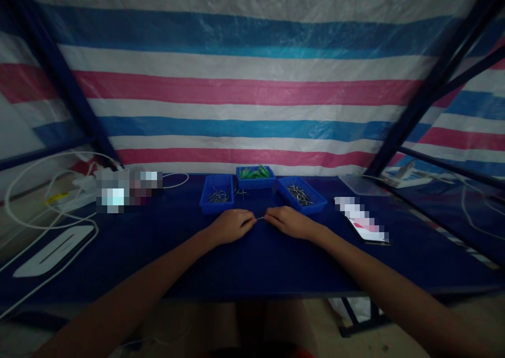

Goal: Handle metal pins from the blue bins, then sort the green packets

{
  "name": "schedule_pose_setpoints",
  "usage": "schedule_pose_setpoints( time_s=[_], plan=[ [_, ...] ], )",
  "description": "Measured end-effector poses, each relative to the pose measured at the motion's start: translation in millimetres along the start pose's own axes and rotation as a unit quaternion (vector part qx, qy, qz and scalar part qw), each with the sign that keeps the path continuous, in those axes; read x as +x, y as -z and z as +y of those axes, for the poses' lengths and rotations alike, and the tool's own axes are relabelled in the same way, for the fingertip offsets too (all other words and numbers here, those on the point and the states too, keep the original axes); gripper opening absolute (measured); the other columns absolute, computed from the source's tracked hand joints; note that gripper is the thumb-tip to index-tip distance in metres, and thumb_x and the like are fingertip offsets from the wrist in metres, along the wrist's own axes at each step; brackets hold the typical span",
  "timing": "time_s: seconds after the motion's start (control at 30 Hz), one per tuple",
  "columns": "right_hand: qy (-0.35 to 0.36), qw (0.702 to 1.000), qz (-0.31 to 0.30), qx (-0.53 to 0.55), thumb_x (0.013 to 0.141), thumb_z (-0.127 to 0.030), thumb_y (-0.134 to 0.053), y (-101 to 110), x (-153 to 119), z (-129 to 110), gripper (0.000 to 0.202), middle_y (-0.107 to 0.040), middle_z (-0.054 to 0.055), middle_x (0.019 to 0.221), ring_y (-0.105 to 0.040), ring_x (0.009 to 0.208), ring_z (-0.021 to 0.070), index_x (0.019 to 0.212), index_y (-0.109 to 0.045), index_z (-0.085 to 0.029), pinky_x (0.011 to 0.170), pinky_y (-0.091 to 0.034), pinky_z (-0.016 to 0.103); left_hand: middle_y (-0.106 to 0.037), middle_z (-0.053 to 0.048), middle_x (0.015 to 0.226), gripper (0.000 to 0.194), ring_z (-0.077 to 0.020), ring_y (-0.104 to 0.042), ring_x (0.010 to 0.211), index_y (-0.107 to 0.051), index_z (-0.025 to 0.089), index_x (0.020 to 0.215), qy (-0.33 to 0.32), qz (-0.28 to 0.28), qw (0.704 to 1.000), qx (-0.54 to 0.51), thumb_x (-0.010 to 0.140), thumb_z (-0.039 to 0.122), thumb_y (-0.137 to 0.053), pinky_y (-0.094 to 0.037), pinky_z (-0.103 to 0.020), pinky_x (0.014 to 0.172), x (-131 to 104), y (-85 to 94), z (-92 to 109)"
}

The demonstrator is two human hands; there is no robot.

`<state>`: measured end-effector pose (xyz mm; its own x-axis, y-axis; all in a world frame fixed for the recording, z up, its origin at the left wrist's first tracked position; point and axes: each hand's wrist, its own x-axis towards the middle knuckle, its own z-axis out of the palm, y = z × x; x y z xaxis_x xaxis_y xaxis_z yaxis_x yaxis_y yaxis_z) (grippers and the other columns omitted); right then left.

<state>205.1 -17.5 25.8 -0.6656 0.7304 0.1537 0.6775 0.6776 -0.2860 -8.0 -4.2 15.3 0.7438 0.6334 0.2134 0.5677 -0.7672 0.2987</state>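
Observation:
A thin, light metal piece (260, 219), too small to name for sure, spans the short gap between my two hands. My left hand (233, 226) pinches its left end, fingertips pressed together. My right hand (287, 222) is closed on the other end. Just beyond my left hand stands a blue bin (216, 207) with several slim metal pieces in it. Behind my right hand, a second blue bin (313, 207) holds more slim metal pieces. Farther back, a smaller blue bin (255, 183) contains green pieces (254, 172). A few loose metal pieces (241, 192) lie between the bins.
On the blue table (252, 268), a phone (365, 224) lies to the right and a white flat device (55, 250) to the left. White cables (51, 226) loop at the left edge. A striped sheet (252, 92) hangs behind, between dark blue posts (426, 84).

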Motion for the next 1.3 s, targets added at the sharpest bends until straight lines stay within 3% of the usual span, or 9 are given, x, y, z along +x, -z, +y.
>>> schedule_pose_setpoints(
  time_s=[0.3, 0.5, 0.73, 0.97, 1.3],
  plan=[
    [-0.050, 0.998, 0.013, -0.018, 0.093, -0.029, -0.039, -12, -16, -27, 0.026, -0.064, 0.005, 0.075, -0.059, 0.069, 0.0150, 0.079, -0.057, -0.018, 0.065, -0.037, 0.024, -0.066, -0.002, 0.072, 0.019, -0.0151, -0.060, 0.064, -0.065, 0.018, 0.078, 0.061, -0.021, 0.997, -0.052, 0.083, 0.023, -0.047, -0.037, -0.022, 0.058, -7, 5.6, 14],
    [-0.118, 0.989, 0.081, -0.047, 0.094, -0.030, -0.037, -33, -26, -48, 0.024, -0.063, 0.008, 0.084, -0.059, 0.077, 0.0174, 0.089, -0.056, -0.016, 0.067, -0.037, 0.026, -0.068, -0.002, 0.079, 0.023, -0.0146, -0.061, 0.070, -0.065, 0.018, 0.085, 0.106, 0.046, 0.990, -0.078, 0.086, 0.026, -0.043, -0.040, -0.021, 0.062, -29, -7.7, 24],
    [-0.138, 0.984, 0.111, -0.025, 0.094, -0.031, -0.037, -47, -35, -63, 0.023, -0.061, 0.007, 0.086, -0.056, 0.084, 0.0180, 0.091, -0.056, -0.018, 0.077, -0.036, 0.028, -0.065, -0.005, 0.086, 0.022, -0.0179, -0.060, 0.079, -0.063, 0.019, 0.086, 0.159, 0.134, 0.975, -0.073, 0.087, 0.025, -0.042, -0.041, -0.027, 0.073, -55, -26.4, 49],
    [-0.132, 0.981, 0.136, 0.048, 0.094, -0.027, -0.036, -47, -41, -67, 0.023, -0.064, 0.004, 0.088, -0.058, 0.082, 0.0147, 0.090, -0.057, -0.019, 0.074, -0.037, 0.024, -0.066, -0.001, 0.081, 0.023, -0.0151, -0.060, 0.074, -0.063, 0.020, 0.085, 0.149, 0.137, 0.973, -0.111, 0.087, 0.029, -0.042, -0.041, -0.023, 0.067, -60, -23.6, 49],
    [-0.109, 0.973, 0.159, 0.128, 0.092, -0.029, -0.039, -42, -48, -66, 0.023, -0.060, -0.001, 0.072, -0.056, 0.067, 0.0121, 0.084, -0.058, -0.018, 0.065, -0.038, 0.022, -0.064, 0.000, 0.071, 0.025, -0.0135, -0.057, 0.064, -0.064, 0.018, 0.083, 0.148, 0.130, 0.970, -0.144, 0.086, 0.032, -0.043, -0.038, -0.022, 0.059, -62, -18.7, 54]
  ],
)
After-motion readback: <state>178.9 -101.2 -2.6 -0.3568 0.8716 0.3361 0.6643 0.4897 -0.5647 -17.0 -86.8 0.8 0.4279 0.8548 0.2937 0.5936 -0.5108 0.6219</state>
